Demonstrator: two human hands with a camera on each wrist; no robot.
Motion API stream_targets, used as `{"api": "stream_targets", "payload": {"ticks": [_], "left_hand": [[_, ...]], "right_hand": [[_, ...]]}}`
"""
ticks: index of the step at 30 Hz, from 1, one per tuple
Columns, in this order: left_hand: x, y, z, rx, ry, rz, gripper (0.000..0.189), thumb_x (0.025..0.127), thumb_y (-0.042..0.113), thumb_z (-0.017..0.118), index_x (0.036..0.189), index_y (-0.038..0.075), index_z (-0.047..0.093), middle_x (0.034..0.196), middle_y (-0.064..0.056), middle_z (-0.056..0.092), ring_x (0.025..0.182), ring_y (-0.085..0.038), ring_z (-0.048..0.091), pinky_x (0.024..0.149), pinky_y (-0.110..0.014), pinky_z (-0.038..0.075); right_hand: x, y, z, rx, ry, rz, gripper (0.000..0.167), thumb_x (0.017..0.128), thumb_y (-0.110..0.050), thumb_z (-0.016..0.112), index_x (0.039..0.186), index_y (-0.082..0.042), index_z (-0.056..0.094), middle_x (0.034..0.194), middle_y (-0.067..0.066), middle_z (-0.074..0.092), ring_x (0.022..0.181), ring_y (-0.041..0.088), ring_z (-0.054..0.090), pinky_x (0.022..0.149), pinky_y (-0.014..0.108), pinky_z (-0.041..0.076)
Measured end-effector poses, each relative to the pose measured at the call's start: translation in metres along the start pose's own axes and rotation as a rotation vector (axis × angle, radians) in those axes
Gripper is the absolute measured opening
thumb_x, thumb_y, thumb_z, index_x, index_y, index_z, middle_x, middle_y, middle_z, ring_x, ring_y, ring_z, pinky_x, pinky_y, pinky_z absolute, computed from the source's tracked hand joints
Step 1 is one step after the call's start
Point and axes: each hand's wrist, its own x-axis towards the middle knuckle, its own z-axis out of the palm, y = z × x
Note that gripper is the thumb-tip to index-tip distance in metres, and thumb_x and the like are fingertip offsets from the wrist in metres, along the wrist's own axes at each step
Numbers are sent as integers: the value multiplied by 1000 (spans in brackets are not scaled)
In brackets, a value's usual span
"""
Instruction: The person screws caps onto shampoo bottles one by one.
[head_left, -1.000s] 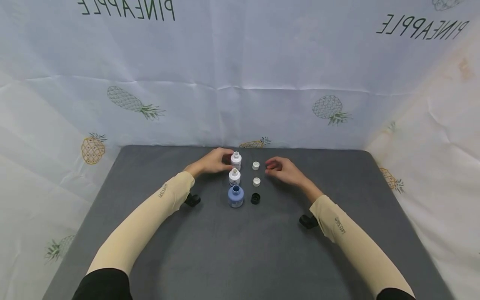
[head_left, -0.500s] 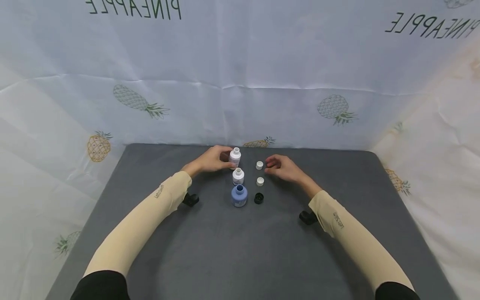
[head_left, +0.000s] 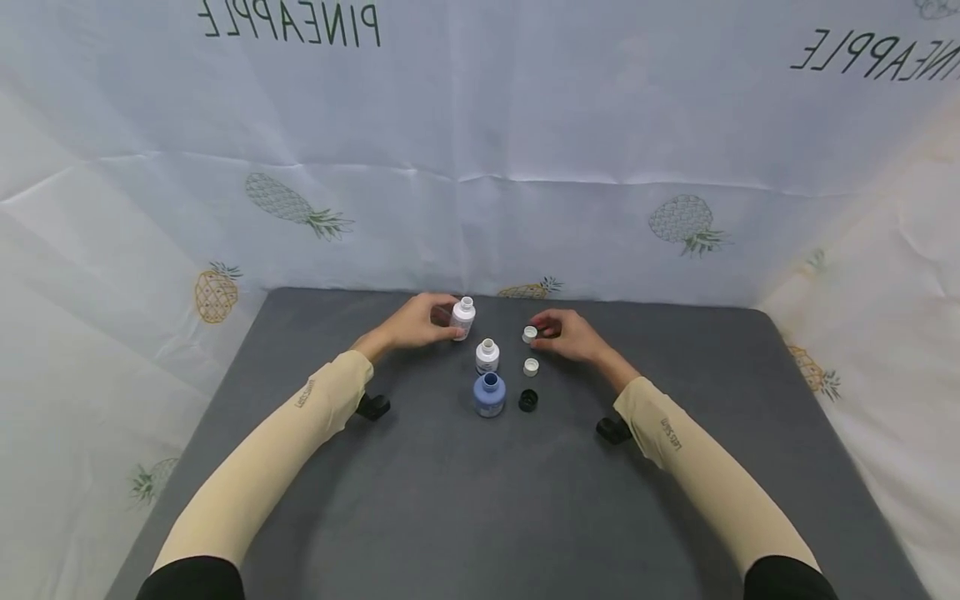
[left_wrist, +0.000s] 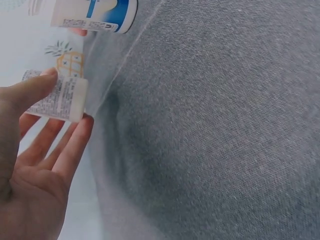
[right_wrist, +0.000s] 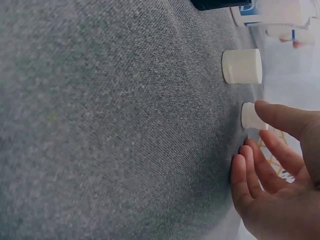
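White cylindrical plastic bottle (head_left: 463, 315), pinched in left hand (head_left: 415, 322) near grey surface's (head_left: 480, 508) far edge, could slip if loosely held; whether right hand (head_left: 573, 337) grips round white cap (head_left: 529, 333) is unclear.

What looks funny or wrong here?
The PINEAPPLE lettering on the back cloth runs backwards, like in a mirror. The white bottle in the left hand leans a little, probably because it's being held. I can't see any spills.

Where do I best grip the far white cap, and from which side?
Probably pinch the far white cap by opposite sides of its wall, from the right: it is short and round, and the right hand is on that side, while the other white cap stands on the near side.
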Motion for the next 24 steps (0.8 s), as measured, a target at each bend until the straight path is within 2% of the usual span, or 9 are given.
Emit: {"api": "stream_targets", "payload": {"ticks": [4, 9, 15, 18, 21, 24], "left_hand": [[-5, 1, 0, 19, 11, -14, 51, 96, 17, 84, 142, 0, 67, 133, -20, 74, 122, -38, 74, 104, -50, 65], [-11, 5, -4, 23, 26, -14, 53, 96, 17, 84, 143, 0, 66, 133, -20, 73, 125, -38, 71, 104, -48, 65], [-11, 10, -5, -18, 50, 11, 50, 96, 16, 84, 141, 0, 68, 129, -19, 73, 122, -36, 71, 102, -46, 66], [-12, 13, -4, -29, 64, 24, 49, 96, 16, 83, 140, 0, 69, 127, -19, 73, 120, -36, 71, 101, -47, 66], [-13, 14, -5, -28, 77, 30, 49, 97, 16, 83, 141, 0, 69, 126, -19, 73, 119, -37, 70, 101, -50, 66], [-13, 14, -4, -32, 84, 40, 49, 97, 16, 83, 141, -1, 68, 126, -20, 73, 118, -37, 70, 103, -53, 65]], "right_hand": [[0, -2, 2, -18, 1, 12, 44, 100, -10, 78, 140, 2, 67, 140, 25, 70, 126, 40, 68, 109, 56, 57], [4, -1, 6, -55, 11, 7, 36, 100, -11, 78, 133, 0, 72, 134, 23, 72, 121, 38, 69, 106, 54, 58], [1, -3, 1, -68, 33, 23, 30, 100, -13, 79, 127, -2, 74, 123, 20, 75, 111, 32, 71, 92, 40, 57], [-2, -4, -1, -47, 55, 31, 31, 100, -15, 79, 127, -2, 75, 120, 20, 78, 110, 32, 74, 86, 36, 57], [-6, -9, -3, -7, 84, 28, 31, 100, -15, 79, 127, -1, 74, 121, 21, 79, 115, 35, 77, 87, 40, 63], [-9, -16, -5, 45, 102, 6, 31, 101, -14, 78, 128, 0, 72, 126, 22, 78, 122, 38, 76, 96, 48, 66]]}}
